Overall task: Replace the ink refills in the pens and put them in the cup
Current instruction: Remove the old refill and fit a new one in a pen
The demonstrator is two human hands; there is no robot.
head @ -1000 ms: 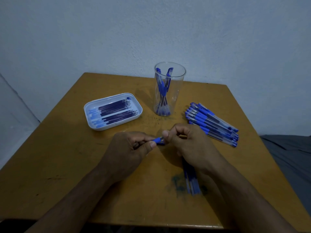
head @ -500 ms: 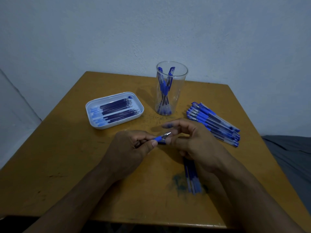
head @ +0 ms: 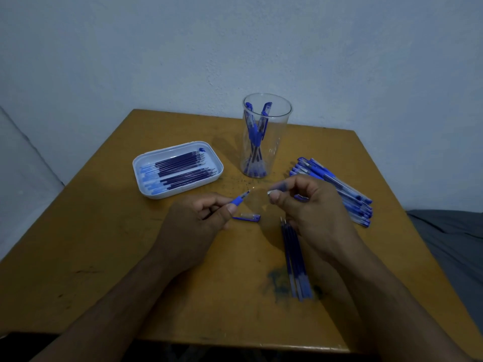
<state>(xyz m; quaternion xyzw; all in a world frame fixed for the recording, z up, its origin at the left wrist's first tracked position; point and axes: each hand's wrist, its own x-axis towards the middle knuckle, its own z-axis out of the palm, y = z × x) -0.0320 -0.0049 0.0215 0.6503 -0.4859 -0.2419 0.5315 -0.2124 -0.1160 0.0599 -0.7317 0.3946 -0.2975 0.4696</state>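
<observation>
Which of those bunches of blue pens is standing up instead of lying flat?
The pens inside the clear cup stand leaning on its wall; the pile of pens at right lies flat on the table.

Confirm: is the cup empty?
No, the clear cup on the table already holds several blue pens standing inside it.

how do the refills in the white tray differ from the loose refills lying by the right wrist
The refills in the white tray lie contained in two neat rows, running roughly left to right; the loose refills lie bare on the table in one small bundle, running near to far. The tray holds clearly more than the bundle does. The bundle sits next to a dark ink smear, while the tray group does not. Both sets are thin dark blue tubes with paler ends.
</observation>
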